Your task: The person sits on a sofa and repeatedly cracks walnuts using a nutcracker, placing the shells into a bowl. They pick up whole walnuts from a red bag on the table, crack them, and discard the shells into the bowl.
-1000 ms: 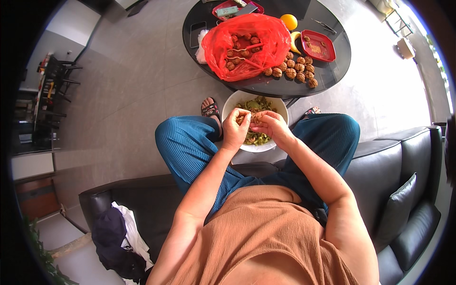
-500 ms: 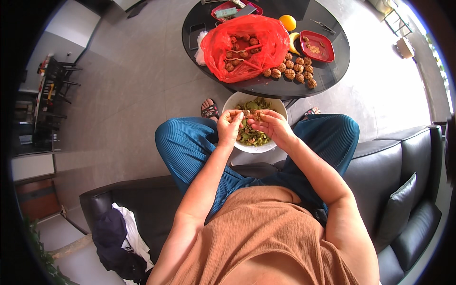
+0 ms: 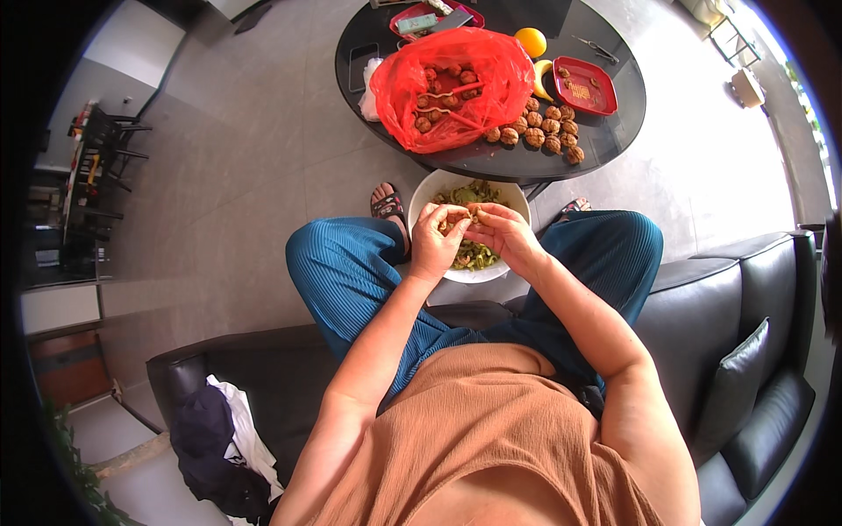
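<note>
Over a white bowl [image 3: 516,195], my two hands meet with their fingertips close together. My right hand [image 3: 509,238] pinches a small brown walnut piece [image 3: 474,213]. My left hand [image 3: 436,238] has its thumb and fingers bent in against that piece; whether it grips a separate bit is hidden. Beneath them, the bowl holds a heap of greenish-brown husks and shell bits [image 3: 474,254]. Whole walnuts [image 3: 552,126] lie in a group on the black oval table, beside an opened red plastic bag [image 3: 491,74] with several more walnuts inside.
On the black table [image 3: 605,131] are a red square tray [image 3: 601,98] with small pieces, a banana [image 3: 544,81], an orange [image 3: 531,42], scissors [image 3: 596,47] and a phone [image 3: 363,67]. The bowl stands between my knees, below the table's near edge. A black sofa [image 3: 693,302] is around me.
My left hand has turned and shifted slightly right, its fingers now over the piece in my right fingertips. The right hand has barely moved. Bag, walnuts and bowl look the same.
</note>
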The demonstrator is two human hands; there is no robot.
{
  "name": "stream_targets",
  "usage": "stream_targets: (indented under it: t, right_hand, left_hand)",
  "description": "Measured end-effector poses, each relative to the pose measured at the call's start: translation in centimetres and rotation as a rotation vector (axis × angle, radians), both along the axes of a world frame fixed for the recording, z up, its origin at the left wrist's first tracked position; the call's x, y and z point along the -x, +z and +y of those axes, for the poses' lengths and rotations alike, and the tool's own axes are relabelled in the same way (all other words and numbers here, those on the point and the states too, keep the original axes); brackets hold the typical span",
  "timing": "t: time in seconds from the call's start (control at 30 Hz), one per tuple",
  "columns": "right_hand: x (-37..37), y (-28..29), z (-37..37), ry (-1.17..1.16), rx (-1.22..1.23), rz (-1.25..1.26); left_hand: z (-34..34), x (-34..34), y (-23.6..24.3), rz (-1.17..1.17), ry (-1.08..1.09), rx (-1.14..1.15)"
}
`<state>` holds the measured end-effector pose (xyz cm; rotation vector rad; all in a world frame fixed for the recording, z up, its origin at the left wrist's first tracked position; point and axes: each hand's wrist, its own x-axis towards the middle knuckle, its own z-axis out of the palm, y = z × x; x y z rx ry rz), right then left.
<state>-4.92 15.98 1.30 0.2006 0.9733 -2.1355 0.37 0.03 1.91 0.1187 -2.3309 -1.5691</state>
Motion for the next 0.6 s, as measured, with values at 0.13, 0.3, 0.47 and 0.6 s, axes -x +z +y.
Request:
stream_targets:
  t: [0.13,0.3,0.47,0.6]
  right_hand:
    - [0.0,0.5,0.0,0.003,0.026,-0.026]
    - [0.0,1.6,0.0,-0.011,0.024,-0.009]
    - [-0.1,1.6,-0.3,-0.057,-0.095,0.204]
    - [-0.4,0.4,-1.1,-0.027,-0.269,0.617]
  left_hand:
    - [-0.1,0.2,-0.7,-0.008,-0.005,-0.138]
    - [-1.5,0.3,-1.7,-0.31,0.018,-0.841]
    - [-1.7,0.0,-1.1,-0.566,-0.078,-1.039]
    - [-1.0,0.0,-0.9,-0.609,-0.141,-1.224]
